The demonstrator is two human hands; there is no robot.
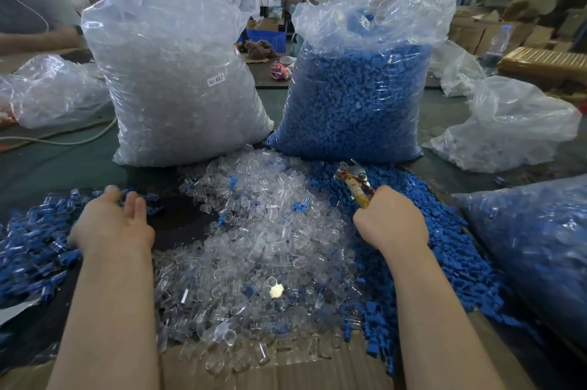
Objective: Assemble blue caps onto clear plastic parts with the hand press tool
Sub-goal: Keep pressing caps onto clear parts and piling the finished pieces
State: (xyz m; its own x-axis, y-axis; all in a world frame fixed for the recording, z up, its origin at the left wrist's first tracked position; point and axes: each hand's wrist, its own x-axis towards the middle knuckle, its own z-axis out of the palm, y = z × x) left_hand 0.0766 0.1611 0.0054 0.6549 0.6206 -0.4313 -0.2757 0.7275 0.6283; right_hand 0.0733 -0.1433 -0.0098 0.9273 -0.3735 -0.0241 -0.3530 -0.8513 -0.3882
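Beside the heap of clear plastic parts (260,230), on its right, the person's right hand (392,219) is clenched round the handles of the hand press tool (355,181), whose metal head points up and away over the loose blue caps (444,230) spilled along that same side. Left of the heap, the left hand (111,224) hangs released, fingers loosely spread and holding nothing, above the pile of finished pieces (35,246), clear bodies already wearing blue. Behind the heap stand two tall bags, the clear one (178,78) to the left and the blue one (359,97) to the right.

By my reckoning one piece is done and the next wants fetching. The free hand should take a single clear part from the near edge of the heap, seat a cap squarely on it, then squeeze the tool evenly so the cap goes on straight.
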